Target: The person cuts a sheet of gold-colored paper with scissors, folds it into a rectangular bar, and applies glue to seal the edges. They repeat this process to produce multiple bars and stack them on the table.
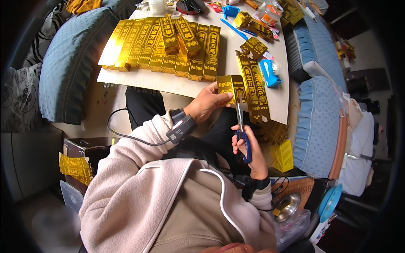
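Observation:
My left hand (206,101) pinches a small piece of shiny gold printed paper (225,80) at its near left edge, above the table's front edge. In my right hand (252,147) is a pair of scissors (240,116) with dark blue handles. Its blades point away from me and meet the gold paper; whether they are cutting into it is hard to see. Just right of the paper lie long flat gold printed sheets (257,86). A row of folded gold bar-shaped paper boxes (147,46) stands at the table's left, with two boxes (187,37) lying on top.
A blue tape dispenser (269,74) sits at the white table's (168,81) right side, with a blue pen (234,29) farther back. Padded blue seats (318,126) flank the table. Low at right are a yellow basket (282,156) and a metal bowl (288,206); a carton (88,145) stands at left.

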### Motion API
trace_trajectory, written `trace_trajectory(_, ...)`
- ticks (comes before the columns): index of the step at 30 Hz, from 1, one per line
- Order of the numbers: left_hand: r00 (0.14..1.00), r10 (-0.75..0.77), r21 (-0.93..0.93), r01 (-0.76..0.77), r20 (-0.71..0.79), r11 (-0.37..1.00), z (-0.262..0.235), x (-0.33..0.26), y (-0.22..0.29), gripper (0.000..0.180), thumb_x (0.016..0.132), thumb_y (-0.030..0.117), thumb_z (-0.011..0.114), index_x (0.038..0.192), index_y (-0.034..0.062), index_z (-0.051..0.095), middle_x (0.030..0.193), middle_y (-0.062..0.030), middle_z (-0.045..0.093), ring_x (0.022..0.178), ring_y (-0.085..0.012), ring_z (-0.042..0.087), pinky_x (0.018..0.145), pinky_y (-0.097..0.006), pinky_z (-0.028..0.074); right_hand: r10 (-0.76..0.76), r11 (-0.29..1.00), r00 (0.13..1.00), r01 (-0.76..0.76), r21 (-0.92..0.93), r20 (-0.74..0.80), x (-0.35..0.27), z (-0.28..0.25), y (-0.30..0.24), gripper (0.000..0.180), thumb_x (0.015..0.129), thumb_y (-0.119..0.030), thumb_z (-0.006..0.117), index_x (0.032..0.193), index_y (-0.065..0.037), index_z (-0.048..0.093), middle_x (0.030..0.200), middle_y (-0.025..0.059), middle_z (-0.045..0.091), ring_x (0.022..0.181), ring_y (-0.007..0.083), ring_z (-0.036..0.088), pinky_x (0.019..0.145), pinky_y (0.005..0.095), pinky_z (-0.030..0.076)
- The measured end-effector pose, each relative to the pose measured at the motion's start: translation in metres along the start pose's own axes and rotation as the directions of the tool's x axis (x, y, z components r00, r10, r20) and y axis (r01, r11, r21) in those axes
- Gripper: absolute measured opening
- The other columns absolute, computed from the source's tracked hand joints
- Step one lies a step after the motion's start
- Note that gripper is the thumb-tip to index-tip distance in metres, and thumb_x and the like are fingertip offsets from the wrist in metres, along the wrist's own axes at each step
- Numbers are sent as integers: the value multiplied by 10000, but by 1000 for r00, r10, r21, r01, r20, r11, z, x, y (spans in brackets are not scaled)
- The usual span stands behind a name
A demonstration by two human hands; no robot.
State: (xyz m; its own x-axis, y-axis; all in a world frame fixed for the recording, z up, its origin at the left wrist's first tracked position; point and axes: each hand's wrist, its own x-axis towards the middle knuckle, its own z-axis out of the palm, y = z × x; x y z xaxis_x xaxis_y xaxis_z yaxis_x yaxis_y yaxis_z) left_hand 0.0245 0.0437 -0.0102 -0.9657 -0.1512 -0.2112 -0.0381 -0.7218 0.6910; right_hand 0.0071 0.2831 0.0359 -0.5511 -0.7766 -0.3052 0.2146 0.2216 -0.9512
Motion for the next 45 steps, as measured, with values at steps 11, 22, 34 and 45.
trace_trajectory(11, 998, 43, 13, -44, 40, 999, 4, 0, -14, 354, 993, 59, 681, 1332, 56, 578, 1140, -28, 687, 970, -106, 654, 851, -253, 543, 33, 988, 999, -33, 149, 2, 6, 4, 7, 654, 957, -504, 694, 1337, -16, 481, 849, 19, 525, 703, 74, 519, 620, 215, 445)
trace_trajectory(22, 998, 58, 33, -58, -16, 998, 7, -2, -15, 368, 977, 10, 668, 1330, 42, 572, 1162, -43, 680, 997, -124, 660, 875, -280, 544, 14, 993, 1000, -10, 121, -26, 6, 7, 5, 581, 981, -442, 694, 1316, -15, 488, 825, 12, 516, 680, 64, 499, 584, 201, 423)
trace_trajectory(34, 997, 71, 21, -71, -26, 997, 9, -1, -14, 335, 981, 27, 674, 1304, 41, 586, 1130, -45, 688, 970, -125, 651, 848, -276, 534, 27, 985, 995, -10, 172, -96, 5, 13, 10, 411, 1030, -328, 660, 1275, -24, 528, 750, -15, 498, 584, 28, 463, 498, 168, 369)
trace_trajectory(45, 999, 32, -21, -32, 6, 999, 5, 5, -15, 297, 982, 32, 673, 1274, 54, 628, 1079, -30, 699, 912, -121, 656, 807, -271, 539, 48, 982, 987, -19, 189, -154, 6, 18, 10, 339, 1045, -286, 644, 1250, -32, 555, 722, -12, 504, 548, 32, 472, 457, 181, 374)
